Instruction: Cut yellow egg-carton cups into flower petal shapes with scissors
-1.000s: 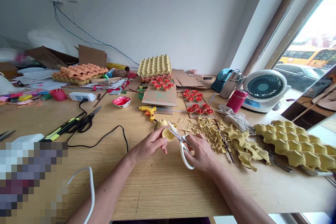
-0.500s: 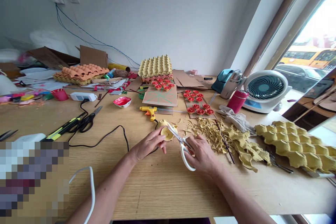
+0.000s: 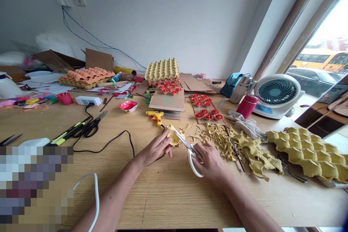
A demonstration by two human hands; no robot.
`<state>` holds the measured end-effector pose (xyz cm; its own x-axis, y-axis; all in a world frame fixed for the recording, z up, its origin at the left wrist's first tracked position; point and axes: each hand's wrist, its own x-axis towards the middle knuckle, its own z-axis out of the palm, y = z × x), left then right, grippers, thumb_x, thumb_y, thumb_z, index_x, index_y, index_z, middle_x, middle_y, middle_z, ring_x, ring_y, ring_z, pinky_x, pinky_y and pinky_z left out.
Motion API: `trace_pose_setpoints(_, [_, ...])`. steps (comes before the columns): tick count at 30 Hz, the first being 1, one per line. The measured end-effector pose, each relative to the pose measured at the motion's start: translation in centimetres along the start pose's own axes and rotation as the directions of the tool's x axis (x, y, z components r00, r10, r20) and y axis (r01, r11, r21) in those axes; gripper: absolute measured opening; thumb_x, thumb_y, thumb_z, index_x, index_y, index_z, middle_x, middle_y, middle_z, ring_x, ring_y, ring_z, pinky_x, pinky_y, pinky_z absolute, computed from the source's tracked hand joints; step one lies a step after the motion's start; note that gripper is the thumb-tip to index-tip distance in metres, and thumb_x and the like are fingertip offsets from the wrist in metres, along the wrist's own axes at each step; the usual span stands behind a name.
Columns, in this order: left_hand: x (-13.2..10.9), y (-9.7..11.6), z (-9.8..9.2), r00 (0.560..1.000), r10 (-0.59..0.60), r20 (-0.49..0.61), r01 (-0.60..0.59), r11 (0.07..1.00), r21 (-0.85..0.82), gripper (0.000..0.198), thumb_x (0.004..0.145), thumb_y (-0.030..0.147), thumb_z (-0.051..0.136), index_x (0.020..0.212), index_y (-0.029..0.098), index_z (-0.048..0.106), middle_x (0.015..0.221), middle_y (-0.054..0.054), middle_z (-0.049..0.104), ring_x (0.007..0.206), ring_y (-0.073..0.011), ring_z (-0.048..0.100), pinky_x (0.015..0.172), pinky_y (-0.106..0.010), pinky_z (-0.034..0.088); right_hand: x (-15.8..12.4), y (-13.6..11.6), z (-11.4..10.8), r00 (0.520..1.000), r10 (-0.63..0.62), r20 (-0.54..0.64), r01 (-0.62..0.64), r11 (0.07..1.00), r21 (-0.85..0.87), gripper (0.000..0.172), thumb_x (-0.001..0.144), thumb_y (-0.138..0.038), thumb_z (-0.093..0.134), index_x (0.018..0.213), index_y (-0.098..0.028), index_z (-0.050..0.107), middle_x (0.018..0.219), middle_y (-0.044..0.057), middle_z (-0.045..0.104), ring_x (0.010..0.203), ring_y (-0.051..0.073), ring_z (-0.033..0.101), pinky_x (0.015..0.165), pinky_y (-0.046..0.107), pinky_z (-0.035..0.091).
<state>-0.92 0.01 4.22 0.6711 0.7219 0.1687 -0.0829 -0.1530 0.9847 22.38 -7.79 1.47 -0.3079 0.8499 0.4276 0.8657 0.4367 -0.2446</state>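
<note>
Beyond the scissors (image 3: 188, 146), green-marked cardboard (image 3: 168, 102).

No words, numbers or brands can be read. The cardboard (image 3: 167, 103) at twelve o'clock bears green lines; the bus (image 3: 317, 58) at two is too blurred.

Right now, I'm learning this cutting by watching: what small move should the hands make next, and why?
Probably a short, gentle snip with the white-handled scissors: the right hand grips them with their blades at the rim of the yellow cup, while the left hand holds that cup.
</note>
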Motion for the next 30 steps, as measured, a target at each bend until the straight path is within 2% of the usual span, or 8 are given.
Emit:
trace_pose_setpoints(4, [0.0,-0.7,-0.4,0.998,0.063,0.004,-0.063,0.975,0.215,0.056,0.097,0.051,0.043,0.136,0.011,0.051,0.062,0.002,0.046,0.062,-0.0163,0.056,0.072,-0.034,0.054,0.1,0.0,0.0,0.999,0.005,0.034,-0.005,1.000,-0.007,0.019,0.090,-0.029,0.053,0.076,-0.023,0.042,0.065,-0.001,0.055,0.060,0.017,0.046,0.071,0.032,0.034])
trace_pose_setpoints(9, [-0.3,-1.5,-0.5,0.991,0.132,-0.028,-0.121,0.961,0.250,0.059,0.097,0.050,0.043,0.140,0.011,0.048,0.066,-0.001,0.051,0.069,-0.0211,0.063,0.082,-0.039,0.054,0.2,-0.3,-0.3,0.998,0.004,0.055,-0.004,1.000,0.005,0.020,0.092,-0.031,0.050,0.076,-0.023,0.041,0.066,0.000,0.055,0.062,0.018,0.046,0.070,0.032,0.034])
trace_pose_setpoints(12, [-0.5,-1.3,-0.3,0.988,0.147,-0.056,-0.133,0.970,0.202,0.057,0.097,0.051,0.044,0.139,0.013,0.050,0.068,-0.002,0.057,0.072,-0.0212,0.064,0.086,-0.041,0.055,0.1,-0.5,-0.4,0.999,0.004,0.054,-0.004,1.000,0.011,0.021,0.093,-0.031,0.049,0.075,-0.023,0.041,0.066,0.001,0.055,0.064,0.019,0.046,0.067,0.031,0.033])
trace_pose_setpoints(15, [-0.6,-1.0,0.0,0.988,0.138,-0.069,-0.130,0.984,0.118,0.058,0.095,0.052,0.046,0.138,0.012,0.052,0.069,-0.003,0.060,0.072,-0.0201,0.064,0.082,-0.040,0.057,0.0,-0.5,-0.4,0.999,0.003,0.045,-0.004,1.000,0.021,0.022,0.094,-0.031,0.049,0.075,-0.023,0.041,0.067,0.001,0.054,0.064,0.018,0.044,0.067,0.031,0.032])
trace_pose_setpoints(21, [-0.5,-0.6,0.2,0.996,0.013,-0.087,-0.017,0.999,-0.048,0.056,0.096,0.048,0.047,0.138,0.011,0.050,0.070,-0.001,0.060,0.071,-0.0181,0.063,0.081,-0.041,0.056,-0.2,-0.5,-0.5,0.998,0.022,0.066,-0.026,0.998,0.062,0.024,0.094,-0.031,0.051,0.074,-0.023,0.041,0.065,0.000,0.052,0.063,0.017,0.042,0.064,0.029,0.030])
trace_pose_setpoints(24, [-0.5,-0.3,0.1,0.996,-0.040,-0.078,0.033,0.996,-0.085,0.058,0.095,0.048,0.049,0.138,0.009,0.049,0.067,0.001,0.057,0.069,-0.0173,0.061,0.083,-0.042,0.055,-0.2,-0.6,-0.6,0.995,0.034,0.090,-0.041,0.997,0.070,0.024,0.094,-0.032,0.051,0.074,-0.023,0.041,0.065,0.000,0.051,0.064,0.017,0.043,0.063,0.029,0.030])
trace_pose_setpoints(30, [-0.3,-0.5,-0.1,0.993,-0.059,-0.100,0.047,0.992,-0.116,0.057,0.092,0.049,0.051,0.133,0.009,0.052,0.067,0.002,0.055,0.062,-0.0154,0.056,0.076,-0.041,0.056,-0.2,-0.6,-0.7,0.991,0.030,0.128,-0.038,0.998,0.056,0.025,0.096,-0.035,0.047,0.075,-0.022,0.042,0.067,0.001,0.053,0.065,0.017,0.044,0.063,0.029,0.030])
